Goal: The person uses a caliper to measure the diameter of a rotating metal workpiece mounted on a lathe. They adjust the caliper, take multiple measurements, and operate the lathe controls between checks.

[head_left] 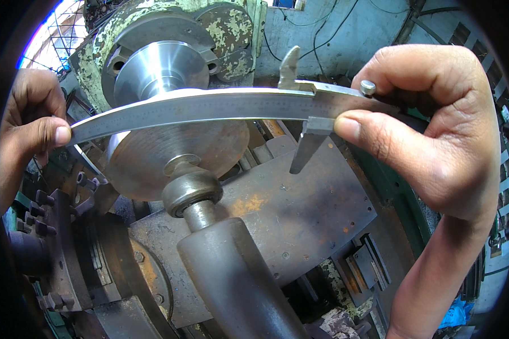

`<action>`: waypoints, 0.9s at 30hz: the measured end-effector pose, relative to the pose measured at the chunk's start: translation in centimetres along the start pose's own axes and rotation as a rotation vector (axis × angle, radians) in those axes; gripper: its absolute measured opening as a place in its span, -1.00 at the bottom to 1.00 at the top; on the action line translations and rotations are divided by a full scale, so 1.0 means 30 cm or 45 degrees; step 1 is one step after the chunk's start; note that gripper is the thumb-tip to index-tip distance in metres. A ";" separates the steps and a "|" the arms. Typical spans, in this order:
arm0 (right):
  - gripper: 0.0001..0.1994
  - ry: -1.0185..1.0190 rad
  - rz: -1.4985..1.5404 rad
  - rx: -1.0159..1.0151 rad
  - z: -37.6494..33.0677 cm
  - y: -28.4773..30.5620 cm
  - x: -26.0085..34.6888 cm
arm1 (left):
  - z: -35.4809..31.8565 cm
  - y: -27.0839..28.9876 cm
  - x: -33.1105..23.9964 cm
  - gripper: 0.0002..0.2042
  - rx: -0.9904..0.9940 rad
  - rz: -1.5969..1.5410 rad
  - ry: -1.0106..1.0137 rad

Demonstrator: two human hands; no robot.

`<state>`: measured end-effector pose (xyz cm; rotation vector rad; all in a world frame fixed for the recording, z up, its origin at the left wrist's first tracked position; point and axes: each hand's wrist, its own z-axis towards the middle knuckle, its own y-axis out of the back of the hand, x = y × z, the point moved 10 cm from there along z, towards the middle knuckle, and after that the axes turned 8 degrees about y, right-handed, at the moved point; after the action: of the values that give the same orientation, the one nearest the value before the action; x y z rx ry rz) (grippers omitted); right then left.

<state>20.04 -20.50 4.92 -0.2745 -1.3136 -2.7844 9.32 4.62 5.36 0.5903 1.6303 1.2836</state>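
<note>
A long steel vernier caliper (198, 108) stretches across the view, held level between my two hands. My left hand (33, 121) pinches the far left end of its scale bar between thumb and fingers. Around the sliding head at the other end, my right hand (430, 121) is closed, its thumb near the lower jaw and its fingers by the small locking screw (367, 87). Behind and below the bar is a turned metal workpiece with a shiny flange (163, 65) and a wide disc (209, 148). The bar hides part of the workpiece between them.
A live centre (192, 192) on a thick tailstock quill (234, 271) presses at the disc's middle. The lathe chuck (226, 34), with peeling green paint, stands behind. At left is a tool post (68, 248) with several bolts; a flat metal plate (300, 209) lies right of the quill.
</note>
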 end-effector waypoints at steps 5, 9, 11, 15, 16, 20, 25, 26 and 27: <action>-0.73 -0.242 0.228 0.058 0.016 -0.007 -0.029 | -0.008 0.035 -0.007 -0.79 -0.109 0.019 -0.074; -0.71 -0.311 -0.048 0.130 0.047 0.051 0.038 | -0.020 0.056 0.027 -0.83 -0.041 -0.661 -0.151; -0.73 -0.285 -0.176 0.094 0.062 0.107 0.094 | -0.030 0.074 0.013 -0.85 -0.021 -0.858 -0.211; -0.80 -0.470 -0.314 -0.017 0.001 0.255 0.221 | -0.060 0.079 -0.075 -0.82 0.061 -1.181 -0.326; -0.80 -0.540 -0.353 -0.072 -0.029 0.298 0.264 | -0.075 0.068 -0.096 -0.82 0.114 -1.254 -0.311; -0.73 -0.594 -0.593 -0.080 -0.168 0.396 0.517 | -0.212 0.000 -0.208 -0.75 0.466 -1.228 -0.341; -0.71 -0.854 -0.400 -0.065 -0.382 0.368 0.707 | -0.384 -0.087 -0.373 -0.72 0.823 -0.485 -0.508; -0.72 -0.892 -0.352 -0.060 -0.412 0.354 0.729 | -0.410 -0.085 -0.380 -0.70 0.777 -0.142 -0.563; -0.72 -0.901 -0.311 -0.056 -0.434 0.343 0.745 | -0.451 -0.085 -0.416 -0.72 0.716 0.134 -0.771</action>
<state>-2.49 -36.41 8.69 -1.2762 -1.4675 -3.0429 3.29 -12.80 7.76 1.2814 1.4310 0.5978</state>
